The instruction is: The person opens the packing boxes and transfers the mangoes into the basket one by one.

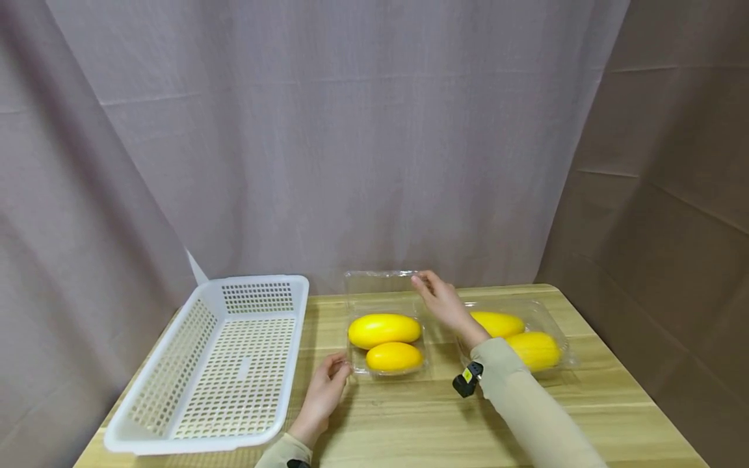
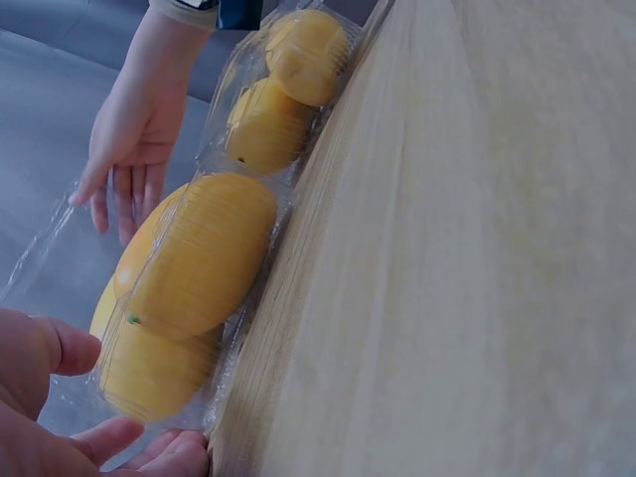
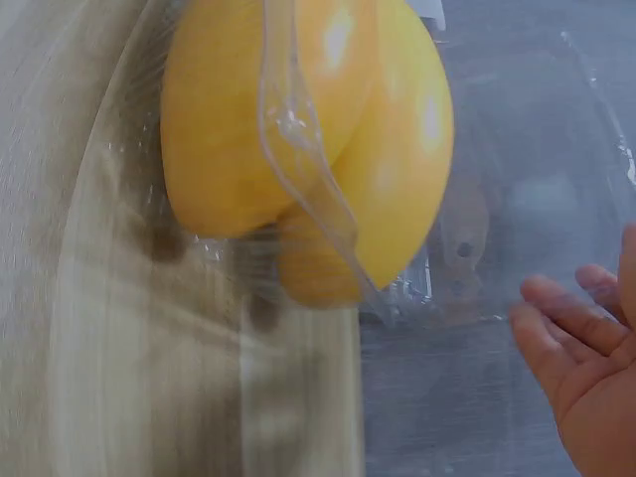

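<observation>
Two smooth oblong yellow melons (image 1: 385,330) lie in a clear plastic clamshell box (image 1: 426,364), its lid (image 1: 374,281) standing up at the back. At the lid's upper right corner is my right hand (image 1: 443,302). Its thumb touches the lid edge in the left wrist view, and the fingers (image 2: 139,194) are fairly straight. My left hand (image 1: 328,387) is at the box's front left corner. Its thumb and fingers are spread apart there, with the fingertips (image 2: 184,452) low against the box. The right wrist view is blurred; it shows the melons (image 3: 397,129) behind a clear wall.
To the right, partly behind my right forearm, a second clear box (image 1: 550,318) contains two yellow melons (image 1: 535,351). A white perforated plastic basket (image 1: 295,364) stands on the left of the wooden table (image 1: 421,429). Grey curtains (image 1: 374,130) hang behind the table.
</observation>
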`<action>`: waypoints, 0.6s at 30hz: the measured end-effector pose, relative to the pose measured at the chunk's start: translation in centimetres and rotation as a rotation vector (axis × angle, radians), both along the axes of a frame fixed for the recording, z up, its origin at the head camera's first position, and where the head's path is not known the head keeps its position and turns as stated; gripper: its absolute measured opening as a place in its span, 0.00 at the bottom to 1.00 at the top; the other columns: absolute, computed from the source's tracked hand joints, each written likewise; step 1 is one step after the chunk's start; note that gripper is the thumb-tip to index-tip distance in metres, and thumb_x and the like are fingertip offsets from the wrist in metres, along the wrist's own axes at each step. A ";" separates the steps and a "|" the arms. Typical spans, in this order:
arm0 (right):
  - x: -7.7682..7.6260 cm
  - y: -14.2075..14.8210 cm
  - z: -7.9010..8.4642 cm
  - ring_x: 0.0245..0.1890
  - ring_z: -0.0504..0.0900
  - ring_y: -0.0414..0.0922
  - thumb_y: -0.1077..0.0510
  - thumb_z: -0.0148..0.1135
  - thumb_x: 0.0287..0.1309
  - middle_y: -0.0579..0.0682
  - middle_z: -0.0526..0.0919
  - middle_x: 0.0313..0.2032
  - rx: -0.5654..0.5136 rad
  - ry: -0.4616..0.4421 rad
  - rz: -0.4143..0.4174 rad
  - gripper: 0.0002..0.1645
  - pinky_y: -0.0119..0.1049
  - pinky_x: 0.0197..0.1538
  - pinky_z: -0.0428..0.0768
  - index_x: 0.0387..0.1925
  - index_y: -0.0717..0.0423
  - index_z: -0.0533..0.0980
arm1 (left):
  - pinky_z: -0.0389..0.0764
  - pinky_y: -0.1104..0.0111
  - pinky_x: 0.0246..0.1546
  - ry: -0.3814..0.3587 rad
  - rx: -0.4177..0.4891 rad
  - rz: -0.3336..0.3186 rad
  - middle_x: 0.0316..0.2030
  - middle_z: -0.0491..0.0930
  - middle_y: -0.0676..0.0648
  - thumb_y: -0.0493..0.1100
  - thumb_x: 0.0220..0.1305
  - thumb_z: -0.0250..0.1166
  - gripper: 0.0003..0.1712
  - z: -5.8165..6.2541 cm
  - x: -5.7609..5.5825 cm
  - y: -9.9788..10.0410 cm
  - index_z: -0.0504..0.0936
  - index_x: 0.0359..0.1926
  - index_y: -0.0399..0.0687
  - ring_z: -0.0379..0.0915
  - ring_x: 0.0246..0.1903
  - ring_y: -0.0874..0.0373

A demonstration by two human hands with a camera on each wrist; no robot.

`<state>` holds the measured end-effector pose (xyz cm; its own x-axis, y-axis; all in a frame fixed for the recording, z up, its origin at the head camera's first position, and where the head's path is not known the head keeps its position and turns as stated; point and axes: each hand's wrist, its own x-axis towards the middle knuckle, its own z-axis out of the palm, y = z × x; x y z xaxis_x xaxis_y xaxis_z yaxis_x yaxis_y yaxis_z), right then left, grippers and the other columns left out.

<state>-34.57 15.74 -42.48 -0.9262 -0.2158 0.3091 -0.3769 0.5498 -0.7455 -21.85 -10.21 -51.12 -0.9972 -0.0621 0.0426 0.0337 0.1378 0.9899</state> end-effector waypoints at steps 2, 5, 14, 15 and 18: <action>-0.4 -0.2 -0.4 0.57 0.79 0.61 0.45 0.45 0.79 0.64 0.81 0.55 -0.001 -0.011 -0.007 0.27 0.57 0.61 0.74 0.62 0.62 0.70 | 0.77 0.52 0.56 0.007 0.002 0.001 0.54 0.78 0.31 0.37 0.69 0.59 0.26 -0.2 -0.1 0.0 0.69 0.63 0.24 0.74 0.54 0.43; -0.9 -0.7 -0.8 0.58 0.78 0.62 0.47 0.42 0.80 0.67 0.80 0.56 0.018 -0.052 -0.015 0.27 0.58 0.61 0.74 0.65 0.64 0.66 | 0.77 0.52 0.56 0.014 0.007 0.008 0.54 0.78 0.31 0.37 0.70 0.59 0.26 -0.5 -0.3 0.0 0.69 0.63 0.24 0.74 0.54 0.43; -1.3 -2.2 -1.5 0.56 0.77 0.68 0.46 0.39 0.80 0.78 0.74 0.57 0.123 -0.216 -0.019 0.43 0.59 0.62 0.73 0.75 0.73 0.38 | 0.76 0.62 0.50 0.022 0.000 0.036 0.51 0.80 0.34 0.36 0.67 0.61 0.25 -0.5 -0.1 0.1 0.72 0.61 0.25 0.75 0.52 0.46; -1.2 -2.3 -1.6 0.58 0.75 0.68 0.46 0.39 0.80 0.78 0.73 0.59 0.131 -0.234 -0.010 0.45 0.59 0.63 0.71 0.75 0.75 0.36 | 0.76 0.63 0.50 0.025 0.003 0.037 0.51 0.80 0.34 0.36 0.67 0.61 0.25 -0.5 -0.1 0.1 0.72 0.60 0.26 0.75 0.52 0.46; -0.9 -2.4 -1.9 0.63 0.72 0.66 0.45 0.37 0.80 0.77 0.70 0.62 0.159 -0.289 0.006 0.48 0.57 0.66 0.69 0.73 0.78 0.29 | 0.76 0.64 0.49 0.035 0.009 0.033 0.51 0.80 0.33 0.36 0.66 0.61 0.25 -0.4 0.0 0.1 0.72 0.60 0.25 0.75 0.51 0.46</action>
<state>-35.46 13.32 -44.35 -0.9692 -0.2462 -0.0038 -0.1663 0.6661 -0.7271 -21.83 -10.10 -51.50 -0.9924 -0.0957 0.0767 0.0639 0.1300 0.9894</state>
